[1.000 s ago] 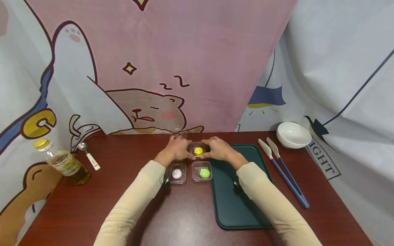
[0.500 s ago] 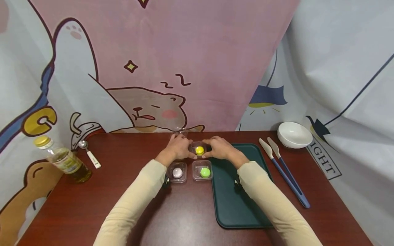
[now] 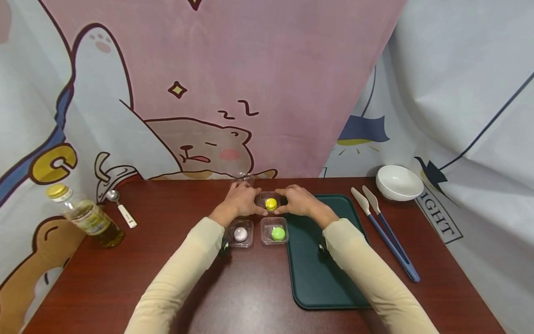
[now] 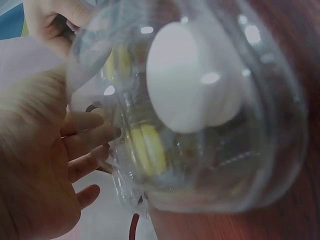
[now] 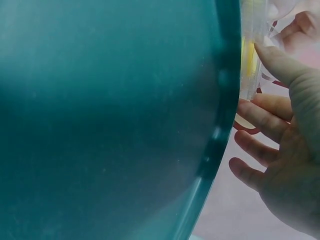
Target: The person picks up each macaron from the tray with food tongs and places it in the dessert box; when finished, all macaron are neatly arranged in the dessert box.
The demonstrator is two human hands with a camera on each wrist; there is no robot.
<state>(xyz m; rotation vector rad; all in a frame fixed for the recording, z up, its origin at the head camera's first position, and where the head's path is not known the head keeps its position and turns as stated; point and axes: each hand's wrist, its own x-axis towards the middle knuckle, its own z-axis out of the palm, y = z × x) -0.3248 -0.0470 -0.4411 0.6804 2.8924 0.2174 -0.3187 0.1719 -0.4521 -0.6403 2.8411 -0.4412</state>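
In the head view, a clear plastic container with a round yellow piece in it stands between my two hands. My left hand holds its left side, thumb at the near corner. My right hand holds the right side; in the right wrist view its thumb lies against the clear wall. Nearer me stand two more clear containers, one with a white ball, one with a green ball. In the left wrist view a second yellow piece shows behind the white ball's container. More clear plastic shows behind my left hand.
A dark green tray lies under my right forearm. Blue-handled tongs and a white bowl are at the right. At the left stand an oil bottle and a small measuring spoon. A printed cloth hangs behind the table.
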